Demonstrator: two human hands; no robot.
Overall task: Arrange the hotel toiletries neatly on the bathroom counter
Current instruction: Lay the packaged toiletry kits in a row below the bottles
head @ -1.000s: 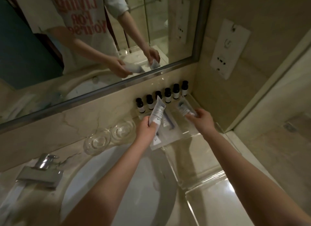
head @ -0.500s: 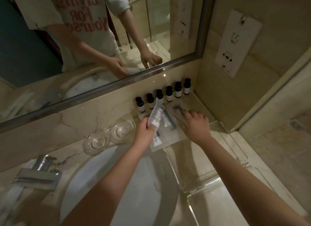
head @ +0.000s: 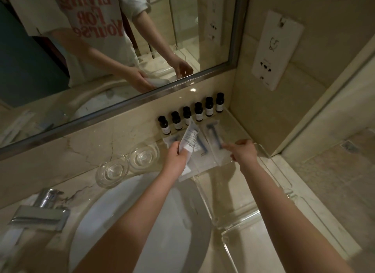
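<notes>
Left hand [head: 176,157]: fingers closed around the lower end of a white flat printed sachet [head: 189,137], held tilted above the beige marble surface [head: 235,128]. Right hand [head: 242,152]: fingers curled, tips at a clear-wrapped blue razor [head: 213,134] lying on the surface near six dark bottles [head: 196,111]; actual grip cannot be determined.

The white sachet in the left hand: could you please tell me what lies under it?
Clear packets lie flat beneath it; a blue handle shows at its right edge. The sachet and left hand cover the rest of their contents.
</notes>
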